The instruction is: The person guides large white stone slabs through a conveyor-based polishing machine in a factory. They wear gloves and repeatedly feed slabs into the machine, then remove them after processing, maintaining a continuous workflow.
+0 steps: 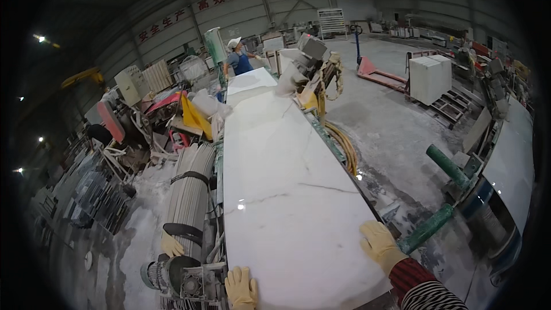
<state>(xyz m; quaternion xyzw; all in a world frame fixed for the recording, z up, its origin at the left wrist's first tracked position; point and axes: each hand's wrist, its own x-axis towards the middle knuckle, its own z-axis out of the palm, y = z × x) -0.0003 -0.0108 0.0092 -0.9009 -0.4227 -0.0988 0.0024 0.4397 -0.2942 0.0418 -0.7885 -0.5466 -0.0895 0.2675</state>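
Observation:
A long white stone slab (281,172) with thin grey veins lies flat, stretching away from me over a machine bed. My left hand (241,288), in a cream work glove, rests on its near left corner with the fingers pointing away from me. On the near right edge lies my right hand (380,244), gloved alike, below a red and striped sleeve. Both hands have their fingers stretched out and hold nothing. A loose cream glove (171,245) lies left of the slab, above an electric motor (152,275). Part of my left hand is cut off by the lower edge.
At the slab's far end stands a person (240,60) in a cap and blue apron. A grey machine head (311,46) overhangs its far right side. Green rollers (426,229) jut out at right, near another slab (512,163). Beyond are a red pallet jack (379,74) and stacked white slabs (430,79).

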